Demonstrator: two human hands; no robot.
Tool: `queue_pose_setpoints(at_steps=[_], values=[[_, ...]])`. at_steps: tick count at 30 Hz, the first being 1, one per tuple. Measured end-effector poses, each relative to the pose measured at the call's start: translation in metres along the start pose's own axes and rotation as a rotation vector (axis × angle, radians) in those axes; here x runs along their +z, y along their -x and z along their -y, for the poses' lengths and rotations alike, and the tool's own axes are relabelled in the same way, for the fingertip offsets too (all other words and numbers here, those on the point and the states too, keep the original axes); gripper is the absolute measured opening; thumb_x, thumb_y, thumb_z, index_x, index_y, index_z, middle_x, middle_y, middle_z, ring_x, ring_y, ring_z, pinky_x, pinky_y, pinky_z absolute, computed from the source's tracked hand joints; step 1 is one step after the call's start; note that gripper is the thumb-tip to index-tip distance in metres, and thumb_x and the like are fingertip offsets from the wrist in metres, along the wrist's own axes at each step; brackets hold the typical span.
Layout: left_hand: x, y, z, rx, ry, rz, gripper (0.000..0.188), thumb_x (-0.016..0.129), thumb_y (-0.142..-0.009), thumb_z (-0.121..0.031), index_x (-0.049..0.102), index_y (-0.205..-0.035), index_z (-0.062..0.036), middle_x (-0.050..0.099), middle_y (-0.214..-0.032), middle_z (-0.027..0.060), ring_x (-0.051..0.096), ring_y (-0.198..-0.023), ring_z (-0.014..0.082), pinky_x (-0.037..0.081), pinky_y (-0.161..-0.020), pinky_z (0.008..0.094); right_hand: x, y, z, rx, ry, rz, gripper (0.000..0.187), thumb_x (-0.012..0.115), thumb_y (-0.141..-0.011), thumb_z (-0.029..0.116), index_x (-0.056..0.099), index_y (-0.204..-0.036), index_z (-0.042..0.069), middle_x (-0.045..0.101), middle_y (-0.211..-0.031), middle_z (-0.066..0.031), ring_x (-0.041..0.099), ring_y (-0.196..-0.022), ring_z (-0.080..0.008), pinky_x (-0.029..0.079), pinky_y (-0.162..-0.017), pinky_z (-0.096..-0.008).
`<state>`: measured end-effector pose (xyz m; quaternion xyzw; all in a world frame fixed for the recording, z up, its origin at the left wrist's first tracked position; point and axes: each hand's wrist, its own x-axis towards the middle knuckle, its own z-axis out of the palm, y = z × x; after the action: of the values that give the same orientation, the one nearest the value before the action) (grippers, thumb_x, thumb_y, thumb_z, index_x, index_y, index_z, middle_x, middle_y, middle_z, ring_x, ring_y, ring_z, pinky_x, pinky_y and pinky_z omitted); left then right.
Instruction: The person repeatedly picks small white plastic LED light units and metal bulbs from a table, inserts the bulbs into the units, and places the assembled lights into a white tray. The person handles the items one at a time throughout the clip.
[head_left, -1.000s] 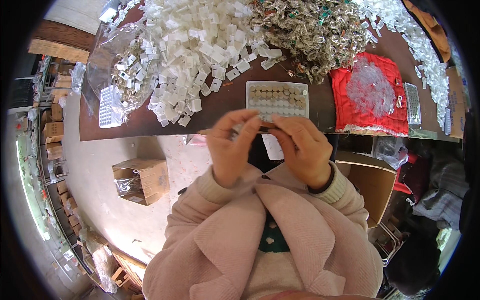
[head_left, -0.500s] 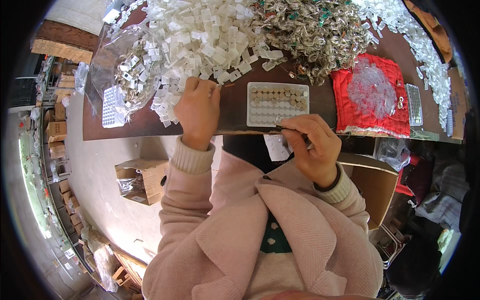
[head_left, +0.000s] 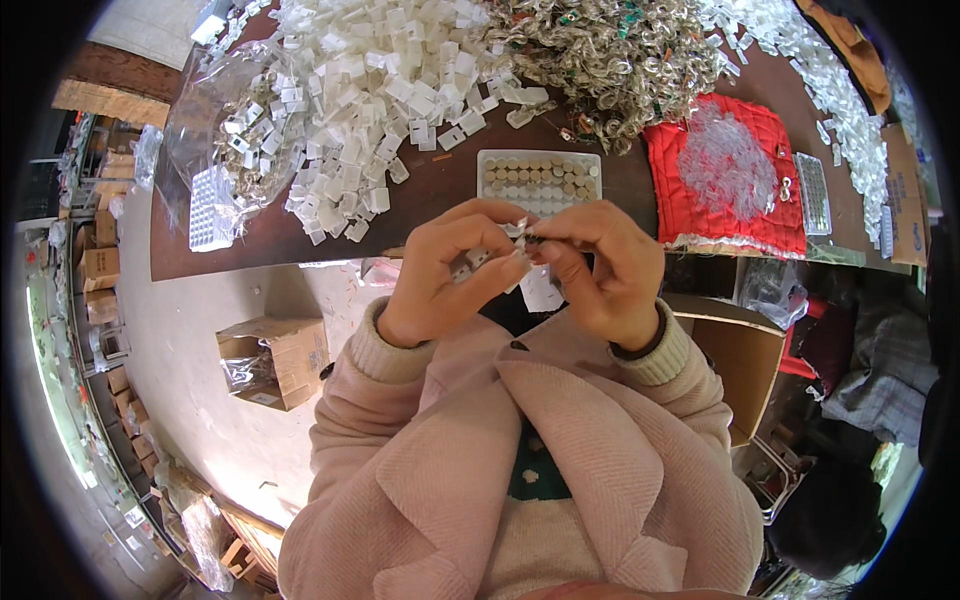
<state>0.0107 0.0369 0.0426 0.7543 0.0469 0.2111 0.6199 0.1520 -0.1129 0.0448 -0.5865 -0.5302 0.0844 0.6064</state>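
My two hands meet just over the table's near edge. My left hand is closed, its thumb and fingertips pinching a small white plastic piece; more whitish bits show within its curled fingers. Opposite it, the closed right hand pinches a small dark part against the white piece, too small to name. Behind the hands sits a white plastic tray of round cells, some filled with tan button-shaped discs. A big heap of translucent white plastic casings lies beyond my left hand.
A tangled pile of shiny looped pieces covers the table's back. To the right are a red cloth with clear plastic bits and another tray. A plastic bag lies left. Cardboard boxes stand below.
My left hand has come from the white casings back to the right and nearer, meeting my right hand. The right hand has shifted slightly left, and a white piece now shows between them.
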Motion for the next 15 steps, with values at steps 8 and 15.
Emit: queue_pose_setpoints(at_steps=[8,15], values=[[0.022,0.016,0.001,-0.034,0.010,-0.228,0.030,0.075,-0.088,-0.004,0.062,-0.114,0.0005,0.070,-0.110,0.0091,0.060,-0.079,0.0068,0.049,-0.071,0.0203,0.007,0.006,0.004,0.369,-0.660,-0.106,0.019,0.061,-0.094,-0.007,0.063,-0.113,-0.006,0.068,-0.098,-0.0087,0.069,-0.090,-0.0147,0.057,-0.072,-0.0250],[0.033,0.025,0.007,-0.089,0.288,-0.419,0.027,0.070,-0.090,0.002,0.062,-0.115,0.0028,0.070,-0.107,0.0072,0.063,-0.094,0.0097,0.051,-0.084,0.0246,0.005,0.002,0.011,0.193,-0.176,-0.095,0.022,0.070,-0.084,-0.009,0.073,-0.103,0.002,0.068,-0.094,-0.0091,0.066,-0.079,-0.0136,0.052,-0.066,-0.0233]])
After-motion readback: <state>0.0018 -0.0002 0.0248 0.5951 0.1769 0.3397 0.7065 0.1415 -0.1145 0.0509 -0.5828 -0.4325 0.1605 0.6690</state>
